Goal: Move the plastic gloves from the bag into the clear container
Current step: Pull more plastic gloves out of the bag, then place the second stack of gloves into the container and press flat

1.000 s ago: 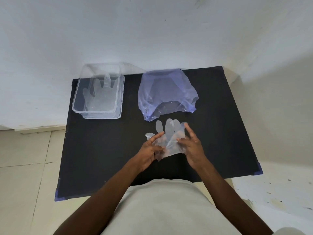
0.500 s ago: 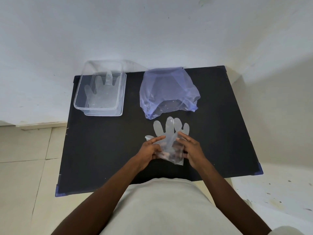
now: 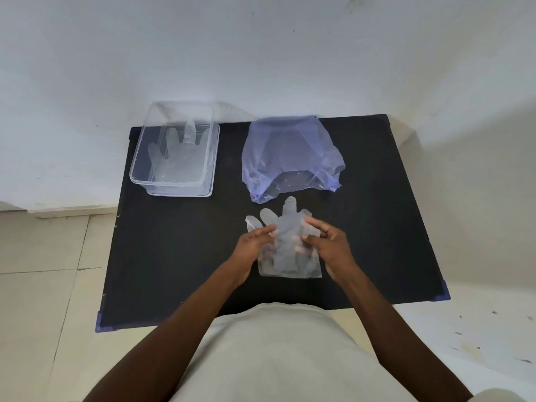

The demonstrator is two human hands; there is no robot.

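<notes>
A thin clear plastic glove [image 3: 285, 242] is spread flat over the middle of the black table, fingers pointing away from me. My left hand [image 3: 251, 247] pinches its left edge and my right hand [image 3: 327, 242] pinches its right edge. Just beyond it lies the crumpled bluish plastic bag [image 3: 290, 158], its mouth facing me. At the back left stands the clear container [image 3: 139, 175] with another clear glove [image 3: 177, 152] lying flat inside.
The black table [image 3: 174, 256] has blue corner caps and stands against a white wall. Pale floor tiles show to the left. A white ledge lies to the right.
The glove, bunched between my hands a second ago, is now spread out flat. My hands have moved apart to its two side edges.
</notes>
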